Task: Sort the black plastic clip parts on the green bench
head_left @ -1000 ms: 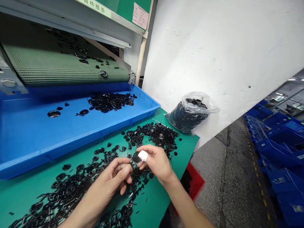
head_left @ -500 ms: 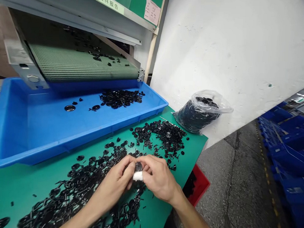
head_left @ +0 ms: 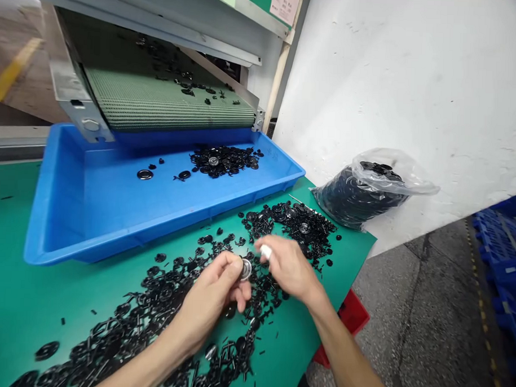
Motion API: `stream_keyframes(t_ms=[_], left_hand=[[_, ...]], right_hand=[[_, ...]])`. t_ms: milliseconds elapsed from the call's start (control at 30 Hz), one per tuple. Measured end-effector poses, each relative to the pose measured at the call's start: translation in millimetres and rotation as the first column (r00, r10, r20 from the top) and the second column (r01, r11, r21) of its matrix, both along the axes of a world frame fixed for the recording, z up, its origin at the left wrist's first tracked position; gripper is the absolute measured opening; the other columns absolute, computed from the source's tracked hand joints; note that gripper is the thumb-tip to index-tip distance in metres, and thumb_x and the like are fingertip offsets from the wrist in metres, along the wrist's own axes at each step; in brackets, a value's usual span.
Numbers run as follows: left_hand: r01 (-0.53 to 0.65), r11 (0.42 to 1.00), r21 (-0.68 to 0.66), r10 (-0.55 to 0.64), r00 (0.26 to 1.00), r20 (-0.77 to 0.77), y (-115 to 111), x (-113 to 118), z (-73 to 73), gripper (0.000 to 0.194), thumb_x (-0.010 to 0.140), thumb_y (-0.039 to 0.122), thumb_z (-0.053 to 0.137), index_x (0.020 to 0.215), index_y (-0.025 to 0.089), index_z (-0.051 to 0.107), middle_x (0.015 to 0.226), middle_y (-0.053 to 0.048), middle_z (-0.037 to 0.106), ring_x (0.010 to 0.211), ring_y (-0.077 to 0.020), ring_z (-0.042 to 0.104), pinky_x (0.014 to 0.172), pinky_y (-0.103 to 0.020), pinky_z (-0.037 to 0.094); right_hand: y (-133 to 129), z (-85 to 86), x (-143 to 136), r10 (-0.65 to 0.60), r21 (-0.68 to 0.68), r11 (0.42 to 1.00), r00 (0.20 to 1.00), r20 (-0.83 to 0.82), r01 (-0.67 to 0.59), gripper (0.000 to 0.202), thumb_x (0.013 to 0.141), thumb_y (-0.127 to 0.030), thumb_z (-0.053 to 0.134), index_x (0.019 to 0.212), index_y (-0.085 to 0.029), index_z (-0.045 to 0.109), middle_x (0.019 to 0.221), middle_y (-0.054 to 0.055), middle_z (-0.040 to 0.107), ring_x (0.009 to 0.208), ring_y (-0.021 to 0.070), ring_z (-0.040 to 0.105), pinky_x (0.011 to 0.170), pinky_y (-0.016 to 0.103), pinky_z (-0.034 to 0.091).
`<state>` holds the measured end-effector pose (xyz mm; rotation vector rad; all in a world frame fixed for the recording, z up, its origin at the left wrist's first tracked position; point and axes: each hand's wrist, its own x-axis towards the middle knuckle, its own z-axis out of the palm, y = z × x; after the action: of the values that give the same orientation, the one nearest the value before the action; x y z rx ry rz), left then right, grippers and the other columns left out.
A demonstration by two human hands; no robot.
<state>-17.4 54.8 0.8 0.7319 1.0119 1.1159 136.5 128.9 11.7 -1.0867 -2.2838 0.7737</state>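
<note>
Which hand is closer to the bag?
Right. The right hand is left of the bag and lower in view; the left hand is farther left, holding a disc.

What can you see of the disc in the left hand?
The disc is round and shiny, perhaps plastic, with a pale, gleaming rim around a greyer middle. The left hand pinches it, hiding part of its edge. One face shows, held over scattered black parts; the right hand is apart from it.

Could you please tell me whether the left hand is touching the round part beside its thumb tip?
Touching: the head view shows the left hand gripping the round part, with the thumb tip over its edge.
</note>
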Motion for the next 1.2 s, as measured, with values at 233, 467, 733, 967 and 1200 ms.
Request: stream_keyframes(t_ms=[233, 467, 733, 967, 1200], left_hand=[[-0.098, 0.992, -0.076, 0.116, 0.955, 0.273, 6.5, -9.7, 5.4, 0.008, 0.088, 0.017, 0.058, 0.081, 0.016, 0.061, 0.086, -0.005, 0.067, 0.062, -0.0107, 0.061, 0.053, -0.020, 0.051], [-0.268, 0.961, -0.068, 0.273, 0.879, 0.390, 13.8, -14.9, 5.2, 0.011, 0.089, 0.019, 0.055, 0.094, 0.016, 0.064, 0.076, -0.001, 0.059, 0.060, -0.0096, 0.053, 0.047, -0.018, 0.045], [-0.285, 0.958, -0.035, 0.280, 0.895, 0.348, 15.8, -18.3, 0.9, 0.029, 0.085, 0.037, 0.066, 0.070, 0.018, 0.051, 0.059, 0.008, 0.039, 0.049, -0.0059, 0.036, 0.039, -0.014, 0.033], [-0.233, 0.972, -0.004, 0.231, 0.959, 0.166, 10.7, -14.7, 0.7, 0.023, 0.087, 0.039, 0.063, 0.096, 0.019, 0.058, 0.065, 0.006, 0.049, 0.049, -0.0067, 0.037, 0.040, -0.015, 0.028], [0.018, 0.994, 0.110, 0.008, 0.974, -0.227, 6.0, -9.0, -1.0, 0.030, 0.093, 0.049, 0.047, 0.086, 0.020, 0.056, 0.055, 0.008, 0.047, 0.047, -0.0096, 0.033, 0.046, -0.021, 0.026]], right_hand=[[47.3, -3.2, -21.3, -0.209, 0.290, 0.953, 0.882, 0.422, 0.087, 0.035, 0.089, -0.005, 0.041, 0.114, -0.014, 0.064, 0.123, 0.016, 0.060, 0.113, 0.0291, 0.052, 0.092, 0.045, 0.046], [-14.6, -10.6, -6.4, -0.114, 0.272, 0.962, 0.890, 0.442, -0.012, 0.042, 0.091, -0.008, 0.042, 0.129, -0.021, 0.055, 0.130, 0.010, 0.058, 0.123, 0.0283, 0.045, 0.097, 0.045, 0.042], [59.2, 0.2, -32.6, -0.166, 0.266, 0.962, 0.900, 0.404, 0.059, 0.036, 0.088, -0.004, 0.043, 0.109, -0.021, 0.065, 0.108, 0.009, 0.063, 0.097, 0.0215, 0.059, 0.079, 0.030, 0.046], [54.3, 3.1, -18.9, -0.170, 0.220, 0.970, 0.943, 0.285, 0.108, 0.027, 0.084, -0.004, 0.045, 0.095, -0.018, 0.064, 0.091, 0.006, 0.064, 0.085, 0.0192, 0.061, 0.077, 0.031, 0.047], [-16.7, -5.1, -18.8, -0.123, -0.327, 0.945, 0.941, -0.316, 0.014, 0.025, 0.088, -0.019, 0.049, 0.105, -0.018, 0.066, 0.085, 0.002, 0.063, 0.067, 0.0121, 0.065, 0.057, 0.023, 0.053]])
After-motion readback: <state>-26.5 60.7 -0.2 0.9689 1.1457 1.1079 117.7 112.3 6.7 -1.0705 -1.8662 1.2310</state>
